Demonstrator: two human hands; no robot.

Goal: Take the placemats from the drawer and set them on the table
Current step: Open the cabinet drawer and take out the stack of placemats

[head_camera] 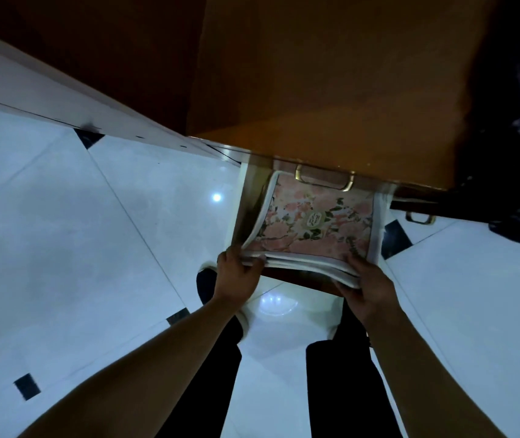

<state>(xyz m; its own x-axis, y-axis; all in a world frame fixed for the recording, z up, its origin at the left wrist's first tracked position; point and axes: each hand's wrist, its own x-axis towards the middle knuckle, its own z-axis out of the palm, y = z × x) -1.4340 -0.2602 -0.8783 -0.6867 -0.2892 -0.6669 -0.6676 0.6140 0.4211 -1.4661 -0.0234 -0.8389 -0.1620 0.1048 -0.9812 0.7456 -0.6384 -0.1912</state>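
No text legible. Round pale medallion (314, 220) at centre of top floral placemat (296, 240) carries dark marks, perhaps lettering; too small and blurred to read.

This looked like a room in a home, likely a dining area. A polished wooden sideboard (315, 90) with brass handles (325, 183) stood on a glossy white tiled floor (94, 232) set with small black insets (26, 386). Its open drawer (247, 203) held a stack of floral placemats (315, 226) with white borders.
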